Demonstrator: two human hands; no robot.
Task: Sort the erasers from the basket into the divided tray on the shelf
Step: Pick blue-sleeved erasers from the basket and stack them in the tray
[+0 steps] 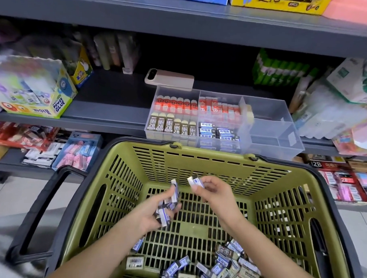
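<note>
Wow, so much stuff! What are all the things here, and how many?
basket: one, olive green with black handles, in front of the shelf.
divided tray: one, clear, on the shelf.
orange erasers: one row, orange and white, tray's back left compartment.
2B erasers: about six showing, brown, front left compartment.
red erasers: several, red and white, back middle compartment.
blue erasers: several, blue and black, front middle compartment.
loose erasers: many, blue and beige, basket floor.
flat device: one, beige, behind the tray.
glue box: one, yellow, shelf's left.
left hand: one, grips a bunch of erasers, blue, over the basket.
right hand: one, pinches a single eraser, blue and white.
</note>
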